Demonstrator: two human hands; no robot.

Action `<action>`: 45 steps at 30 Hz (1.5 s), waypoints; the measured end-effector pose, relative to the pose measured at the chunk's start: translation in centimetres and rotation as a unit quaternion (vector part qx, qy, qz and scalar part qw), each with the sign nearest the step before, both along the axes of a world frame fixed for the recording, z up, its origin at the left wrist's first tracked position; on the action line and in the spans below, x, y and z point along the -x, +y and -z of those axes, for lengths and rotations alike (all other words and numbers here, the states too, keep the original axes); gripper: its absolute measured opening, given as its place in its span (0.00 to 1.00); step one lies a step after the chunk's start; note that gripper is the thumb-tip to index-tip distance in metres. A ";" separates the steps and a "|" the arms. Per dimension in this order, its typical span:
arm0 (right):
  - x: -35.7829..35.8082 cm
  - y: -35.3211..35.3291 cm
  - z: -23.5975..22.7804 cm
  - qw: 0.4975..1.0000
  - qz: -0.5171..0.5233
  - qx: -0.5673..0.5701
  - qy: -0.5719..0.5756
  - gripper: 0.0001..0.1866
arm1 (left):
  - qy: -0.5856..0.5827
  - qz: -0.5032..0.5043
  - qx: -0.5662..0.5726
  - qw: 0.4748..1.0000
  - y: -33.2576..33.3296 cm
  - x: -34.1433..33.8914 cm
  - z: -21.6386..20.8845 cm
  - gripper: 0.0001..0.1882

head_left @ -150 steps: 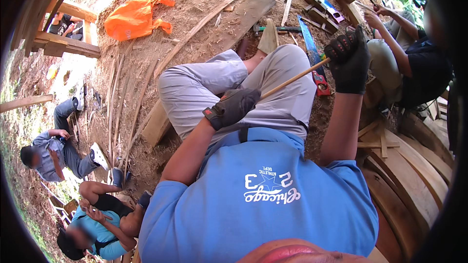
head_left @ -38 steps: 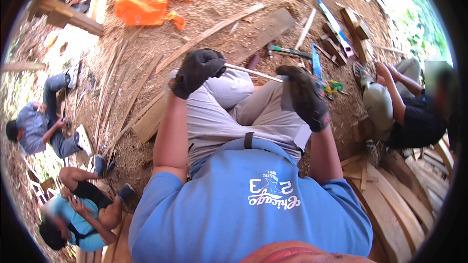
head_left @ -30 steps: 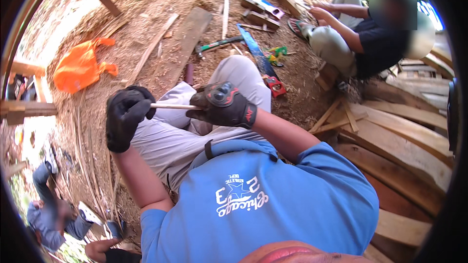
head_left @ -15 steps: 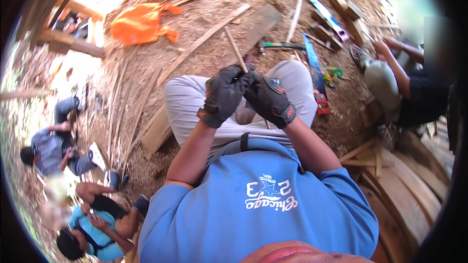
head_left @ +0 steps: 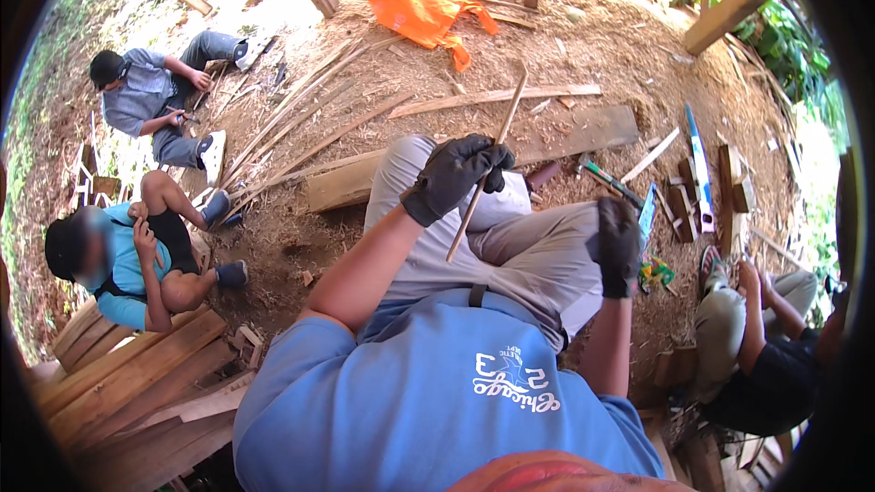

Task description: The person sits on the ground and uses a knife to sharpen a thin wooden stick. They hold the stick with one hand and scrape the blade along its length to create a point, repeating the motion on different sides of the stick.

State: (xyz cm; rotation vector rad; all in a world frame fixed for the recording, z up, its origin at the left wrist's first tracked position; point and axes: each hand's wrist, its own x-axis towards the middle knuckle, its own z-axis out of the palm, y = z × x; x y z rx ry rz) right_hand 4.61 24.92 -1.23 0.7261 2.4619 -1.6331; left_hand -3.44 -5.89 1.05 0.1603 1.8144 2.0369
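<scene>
My left hand (head_left: pixel 456 175), in a black work glove, is closed around a thin wooden stick (head_left: pixel 477 199), which slants above my lap. My right hand (head_left: pixel 618 248), gloved alike, is lowered by my right knee, apart from the stick. Its fingers are dark and blurred, so their hold does not show. Close beyond it lie a handsaw with a blue blade (head_left: pixel 648 215), partly hidden by the hand, and a green-handled hammer (head_left: pixel 609 179). A dark reddish-brown handle-like piece (head_left: pixel 542 174) rests on the ground past my knees.
A wide plank (head_left: pixel 574 132) and several thin strips lie ahead among shavings. Orange cloth or bag (head_left: pixel 421 7) is farther off. A second blue saw (head_left: pixel 700 169) lies beside wood blocks (head_left: pixel 732 173). Two people sit left, another right. Stacked boards (head_left: pixel 146 383) are behind left.
My hands have come apart: the left keeps the stick and tilts it, while the right has moved down to the right. The view has turned to the left.
</scene>
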 end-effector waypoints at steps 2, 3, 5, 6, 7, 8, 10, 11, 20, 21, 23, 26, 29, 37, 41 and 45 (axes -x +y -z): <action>-1.8 7.6 7.6 0.986 0.070 -0.146 0.023 0.21 | -0.012 -0.031 -0.040 0.999 -0.6 0.0 0.5 0.18; -3.2 10.3 8.5 0.977 0.066 -0.204 -0.014 0.21 | 0.009 -0.043 -0.035 0.998 -0.8 0.4 0.0 0.18; -6.6 15.3 12.5 0.925 -0.029 -0.352 -0.140 0.23 | 0.016 -0.074 -0.031 0.997 -1.5 0.2 1.1 0.19; -8.2 16.4 15.0 0.883 -0.087 -0.402 -0.224 0.21 | 0.036 -0.104 0.017 0.994 -1.7 0.1 2.4 0.20; -9.6 16.7 17.1 0.865 -0.125 -0.404 -0.269 0.21 | 0.002 -0.112 0.008 0.994 -2.1 -0.2 3.1 0.21; -11.0 16.3 19.0 0.859 -0.151 -0.385 -0.302 0.20 | -0.027 -0.118 0.001 0.993 -2.7 -0.1 3.7 0.22; -13.0 16.0 21.6 0.859 -0.163 -0.350 -0.337 0.20 | -0.069 -0.115 -0.017 0.991 -2.7 0.5 5.8 0.22; -13.3 15.1 23.0 0.861 -0.171 -0.330 -0.345 0.20 | -0.093 -0.119 -0.013 0.988 -3.3 0.3 6.4 0.23; -12.0 21.1 26.8 0.959 -0.127 -0.129 -0.220 0.18 | 0.004 -0.120 0.098 0.988 -5.8 1.6 9.1 0.20; -9.5 17.3 21.5 0.861 -0.353 -0.351 -0.103 0.20 | -0.020 -0.141 0.119 0.983 -7.5 -0.6 7.7 0.21; -7.9 17.5 19.9 0.906 -0.100 -0.363 -0.194 0.25 | -0.025 -0.143 0.093 0.985 -7.1 -0.9 6.2 0.21; -6.2 18.0 20.2 0.919 -0.041 -0.392 0.009 0.27 | 0.050 -0.087 0.160 0.982 -8.9 0.1 6.8 0.26; -2.9 14.0 14.8 0.868 -0.076 -0.476 0.117 0.20 | -0.084 -0.129 -0.037 0.987 -9.3 -0.9 7.8 0.26; 0.0 -0.7 3.7 0.971 0.056 0.129 0.195 0.24 | -0.242 -0.063 -0.123 0.960 -7.2 -3.7 8.9 0.20; 1.8 -6.8 2.2 0.981 -0.122 0.109 0.107 0.24 | -0.205 -0.068 -0.012 0.976 -5.6 -4.3 9.5 0.17; 4.3 -7.3 7.1 0.962 -0.243 0.050 0.118 0.29 | -0.303 -0.056 -0.109 0.945 -4.9 -2.9 11.6 0.15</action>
